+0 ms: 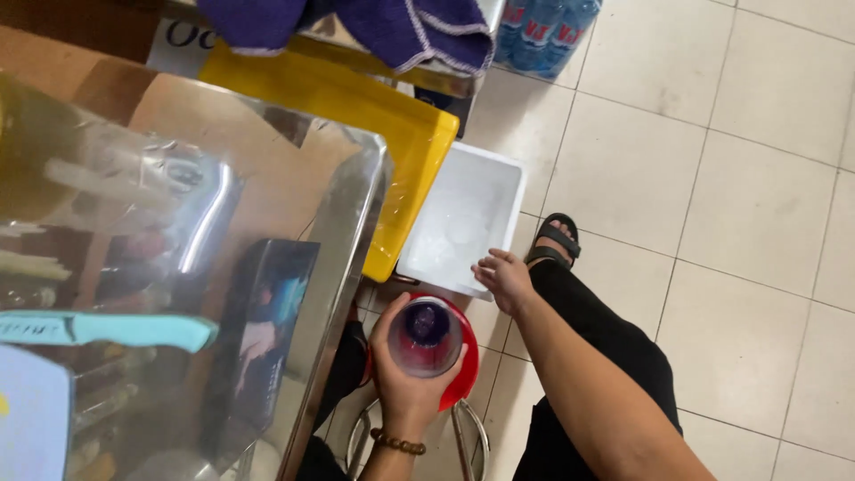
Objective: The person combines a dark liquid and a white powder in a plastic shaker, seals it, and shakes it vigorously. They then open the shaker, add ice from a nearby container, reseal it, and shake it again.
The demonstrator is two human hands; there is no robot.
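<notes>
My left hand (403, 379) is wrapped around a clear plastic cup (426, 337) seen from above, with something dark purple at its bottom. The cup hangs over a red round stool seat (465, 356). My right hand (504, 278) reaches down to the near edge of a white foam box (499, 191) on the floor, fingers slightly curled, holding nothing visible. Pale ice-like lumps lie inside the box. A beaded bracelet sits on my left wrist.
A glass-topped metal counter (347, 232) fills the left, with a teal-handled knife (134, 330) on it. A yellow tray (356, 98) sticks out past its corner under a purple cloth (401, 31). Bottled water packs (543, 31) stand on the tiled floor. My sandalled foot (554, 239) is beside the box.
</notes>
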